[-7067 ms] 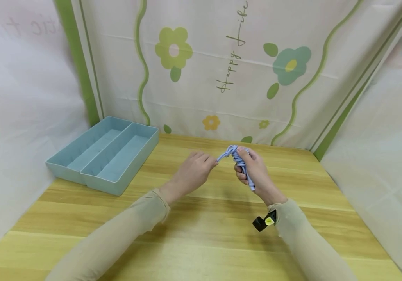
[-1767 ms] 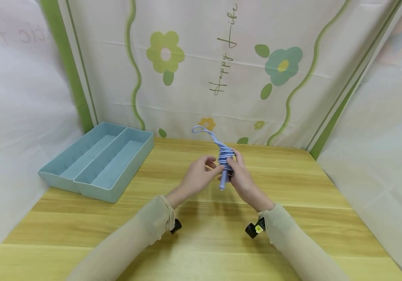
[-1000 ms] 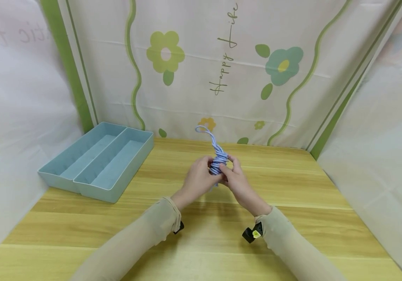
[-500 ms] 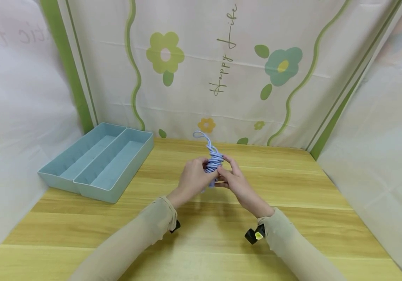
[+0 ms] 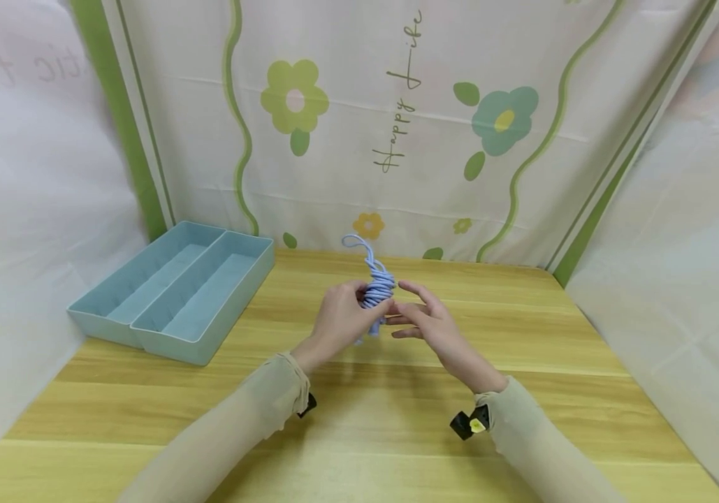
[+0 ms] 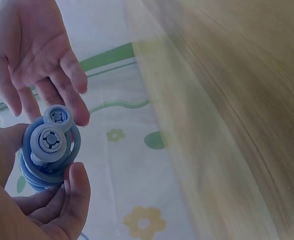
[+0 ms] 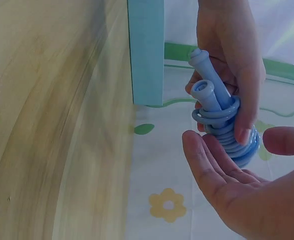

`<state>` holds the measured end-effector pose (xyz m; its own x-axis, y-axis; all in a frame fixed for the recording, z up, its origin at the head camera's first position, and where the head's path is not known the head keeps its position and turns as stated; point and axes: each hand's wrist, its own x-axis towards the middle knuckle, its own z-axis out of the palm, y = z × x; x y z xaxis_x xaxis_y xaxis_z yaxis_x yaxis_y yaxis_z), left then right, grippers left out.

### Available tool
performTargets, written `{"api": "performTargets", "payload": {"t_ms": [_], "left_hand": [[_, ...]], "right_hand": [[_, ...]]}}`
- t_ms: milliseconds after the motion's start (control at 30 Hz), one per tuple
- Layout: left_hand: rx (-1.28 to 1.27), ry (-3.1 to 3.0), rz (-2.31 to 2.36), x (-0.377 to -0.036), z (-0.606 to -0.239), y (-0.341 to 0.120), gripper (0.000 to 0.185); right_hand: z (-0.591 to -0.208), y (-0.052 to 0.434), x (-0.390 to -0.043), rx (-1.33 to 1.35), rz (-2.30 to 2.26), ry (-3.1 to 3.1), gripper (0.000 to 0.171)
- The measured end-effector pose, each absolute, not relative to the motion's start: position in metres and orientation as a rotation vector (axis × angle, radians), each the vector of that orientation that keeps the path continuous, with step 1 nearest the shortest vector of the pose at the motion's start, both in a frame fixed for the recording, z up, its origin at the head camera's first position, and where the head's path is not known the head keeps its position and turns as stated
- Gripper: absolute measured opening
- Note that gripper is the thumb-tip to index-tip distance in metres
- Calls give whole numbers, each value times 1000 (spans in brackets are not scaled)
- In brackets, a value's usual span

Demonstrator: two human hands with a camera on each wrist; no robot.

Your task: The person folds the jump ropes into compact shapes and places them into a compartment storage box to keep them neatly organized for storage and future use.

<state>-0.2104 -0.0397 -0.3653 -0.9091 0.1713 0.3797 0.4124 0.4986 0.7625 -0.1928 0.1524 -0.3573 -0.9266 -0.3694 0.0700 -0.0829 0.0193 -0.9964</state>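
The left hand (image 5: 342,316) is gripping the wound blue rope (image 5: 376,288) alone; the right hand (image 5: 425,323) is spreading flat. The coils may be springing loose.

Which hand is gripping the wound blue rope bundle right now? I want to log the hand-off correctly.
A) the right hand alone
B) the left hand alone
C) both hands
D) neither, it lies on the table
B: the left hand has its fingers curled round the blue rope bundle, while the right hand is spread open beside it, fingers straight.
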Motion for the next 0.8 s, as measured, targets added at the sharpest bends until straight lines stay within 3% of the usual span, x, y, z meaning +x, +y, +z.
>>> {"api": "performTargets", "payload": {"t_ms": [800], "left_hand": [[-494,-2582,-1287,-204,-358,-88,31]], "right_hand": [[-347,201,-178,-410,-1996,2393,50]]}}
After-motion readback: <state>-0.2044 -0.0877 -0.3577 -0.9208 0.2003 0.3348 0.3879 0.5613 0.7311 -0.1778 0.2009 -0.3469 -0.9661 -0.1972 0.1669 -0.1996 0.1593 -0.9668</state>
